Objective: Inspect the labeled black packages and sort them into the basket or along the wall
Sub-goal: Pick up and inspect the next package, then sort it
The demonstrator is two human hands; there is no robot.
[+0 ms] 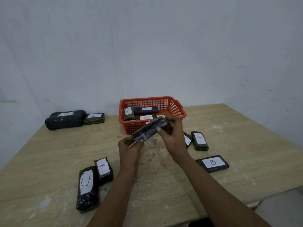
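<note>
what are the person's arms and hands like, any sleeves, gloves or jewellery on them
Both arms are bare from the bottom edge of the picture up to the wrists: no sleeves show. The left hand and the right hand wear no gloves, and no watch, bracelet or ring shows on the wrists or fingers. The nails are short and plain. No markings or cables are seen.

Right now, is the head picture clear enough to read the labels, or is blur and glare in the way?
Head view: light is dim and even; the near B label reads cleanly; labels in the basket are soft; the held package shows glare on its wrap, no label visible; table edges bow.
</note>
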